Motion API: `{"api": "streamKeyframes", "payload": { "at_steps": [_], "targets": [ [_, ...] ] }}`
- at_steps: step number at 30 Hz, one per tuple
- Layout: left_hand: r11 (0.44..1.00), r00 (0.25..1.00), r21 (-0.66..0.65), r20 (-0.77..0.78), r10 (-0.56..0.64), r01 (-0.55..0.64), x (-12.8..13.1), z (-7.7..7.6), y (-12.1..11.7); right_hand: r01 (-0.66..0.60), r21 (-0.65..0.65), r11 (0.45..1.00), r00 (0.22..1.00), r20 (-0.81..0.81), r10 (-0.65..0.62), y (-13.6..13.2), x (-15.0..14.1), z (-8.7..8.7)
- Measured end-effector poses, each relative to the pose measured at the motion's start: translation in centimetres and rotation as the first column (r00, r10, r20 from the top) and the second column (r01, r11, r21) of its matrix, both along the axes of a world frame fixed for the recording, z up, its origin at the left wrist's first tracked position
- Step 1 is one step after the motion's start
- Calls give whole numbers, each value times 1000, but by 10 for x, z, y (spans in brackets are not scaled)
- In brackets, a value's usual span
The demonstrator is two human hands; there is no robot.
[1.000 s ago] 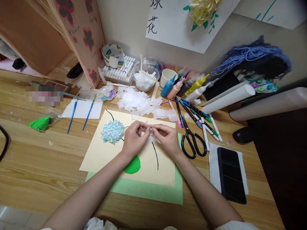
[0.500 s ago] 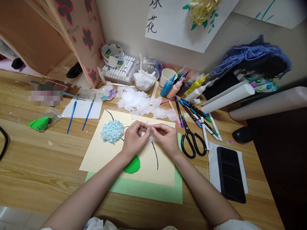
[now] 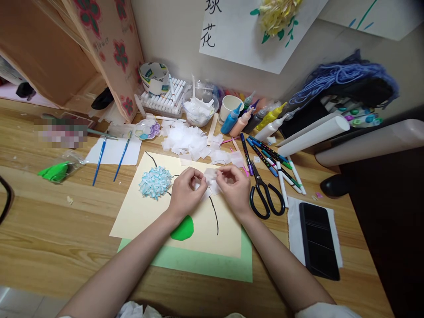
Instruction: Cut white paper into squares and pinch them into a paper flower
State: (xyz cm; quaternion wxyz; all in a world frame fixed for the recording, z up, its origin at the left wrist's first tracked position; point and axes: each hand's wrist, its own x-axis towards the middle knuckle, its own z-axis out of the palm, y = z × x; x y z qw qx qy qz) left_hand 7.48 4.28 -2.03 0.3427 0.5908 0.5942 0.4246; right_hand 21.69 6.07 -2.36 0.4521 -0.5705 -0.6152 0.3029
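Note:
Over the cream paper [image 3: 132, 221], my left hand [image 3: 186, 192] is closed in a pinch at the edge of thin white tissue paper [image 3: 212, 176]. My right hand [image 3: 236, 190] pinches the same white tissue from the other side, a small gap between the two sets of fingertips. How many pieces they hold is hard to make out. Left of my hands, a fluffy blue-and-white flower [image 3: 155, 182] sits on the cream sheet. Below my left wrist lies a green shape [image 3: 183, 228], and a black curved line [image 3: 215, 214] runs down between my forearms.
Loose white tissue squares [image 3: 187, 140] lie beyond the sheet. Black-handled scissors [image 3: 265, 194], several markers [image 3: 270, 154] and a black case [image 3: 319, 240] are on the right. Paint bottles [image 3: 232, 119] stand behind; paintbrushes [image 3: 99, 161] and a green bag [image 3: 54, 171] lie left.
My right hand has moved slightly right, away from the left fingertips, which it was touching before. More of the white tissue now shows between them. My left hand has stayed in place.

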Motion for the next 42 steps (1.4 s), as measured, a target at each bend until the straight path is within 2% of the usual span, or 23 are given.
{"api": "streamKeyframes", "payload": {
  "at_steps": [3, 7, 9, 11, 13, 15, 16, 17, 18, 20, 21, 24, 26, 28, 31, 33, 35, 38, 42],
  "targets": [
    [1000, 1000, -11, 2, 2, -2, -1, 0, 0, 83, -126, 989, 976, -188, -106, 12, 9, -4],
    [997, 999, -71, 50, 20, -16, -2, -4, 2, 109, -283, 953, 881, -416, -225, 27, 21, -15],
    [993, 991, -118, 131, 38, -23, -2, -8, 3, 107, -280, 954, 857, -460, -232, 30, 24, -19],
    [990, 980, -141, 194, 53, -26, -3, -10, 5, 75, -216, 974, 881, -442, -166, 30, 25, -18],
    [991, 982, -127, 182, 56, -34, -3, -10, 5, 23, -117, 993, 944, -323, -60, 28, 26, -11],
    [995, 993, -89, 113, 45, -35, -3, -9, 5, -75, -15, 997, 995, -68, 73, 24, 27, 1],
    [997, 996, -67, 83, 37, -31, -3, -9, 5, -160, 10, 987, 982, 101, 158, 23, 29, 9],
    [999, 998, -48, 62, 28, -25, -3, -8, 5, -287, 0, 958, 926, 256, 277, 21, 31, 16],
    [999, 998, -30, 51, 23, -21, -2, -7, 4, -422, -49, 905, 833, 372, 409, 20, 33, 23],
    [1000, 998, 0, 50, 29, -29, -2, -5, 3, -549, -148, 822, 683, 488, 544, 19, 37, 32],
    [999, 998, 10, 52, 34, -35, -2, -5, 3, -572, -180, 801, 640, 513, 572, 19, 38, 34],
    [999, 998, 21, 47, 44, -45, -2, -4, 2, -571, -196, 797, 603, 558, 570, 19, 38, 32],
    [999, 998, 14, 47, 36, -37, -2, -4, 2, -559, -187, 808, 600, 581, 550, 19, 37, 28],
    [1000, 999, 9, 42, 21, -22, -2, -4, 2, -539, -165, 826, 629, 574, 524, 19, 35, 26],
    [1000, 1000, 14, 16, -23, 23, -2, -3, 1, -496, -157, 854, 749, 420, 512, 19, 35, 27],
    [997, 998, 31, -1, -71, 71, -1, -1, 0, -430, -215, 877, 859, 202, 471, 20, 34, 28],
    [991, 993, 62, -20, -120, 121, 0, 1, -1, -352, -321, 879, 934, -54, 354, 21, 31, 28],
    [981, 987, 109, -44, -153, 157, 1, 3, -2, -325, -460, 826, 928, -324, 185, 21, 25, 25],
    [980, 988, 127, -7, -156, 156, 1, 2, -1, -379, -530, 758, 885, -448, 130, 17, 16, 20]
  ]
}}
